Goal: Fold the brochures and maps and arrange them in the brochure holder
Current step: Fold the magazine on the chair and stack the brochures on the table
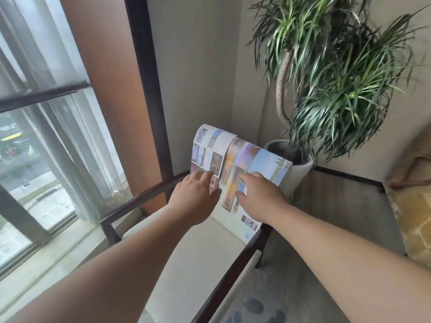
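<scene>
A large colourful brochure [235, 155], printed with many small photos, leans unfolded against the back of a chair, its panels creased and bent. My left hand [198, 197] lies on its left panel with the fingers spread and fairly straight, touching the paper. My right hand [258, 194] presses on the middle and right panels, fingers extended over the print. Neither hand curls round the sheet. No brochure holder is in view.
The dark wooden chair [144, 199] with a pale seat cushion stands in a corner. A potted plant in a white pot [300, 169] stands right behind it. A window with sheer curtains [46, 136] is on the left, a yellow cushioned seat [410, 206] on the right.
</scene>
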